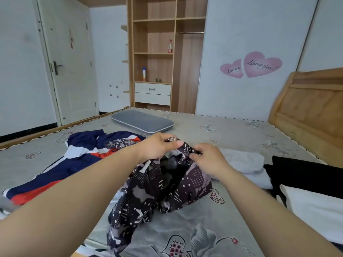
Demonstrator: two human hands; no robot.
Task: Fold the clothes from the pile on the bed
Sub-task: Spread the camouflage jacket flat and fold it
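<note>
Patterned garment lifted over the bed

Both hands hold a dark patterned garment up by its top edge above the bed. The left hand has fingers curled round the fabric; the right hand pinches it just beside. A navy, white and orange jacket lies spread to the left, folded pale clothes to the right

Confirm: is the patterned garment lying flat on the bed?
No. Both the left hand and right hand grip the patterned garment and hold its top edge up, bunched.

A home bedroom — bed, wooden wardrobe.
</note>
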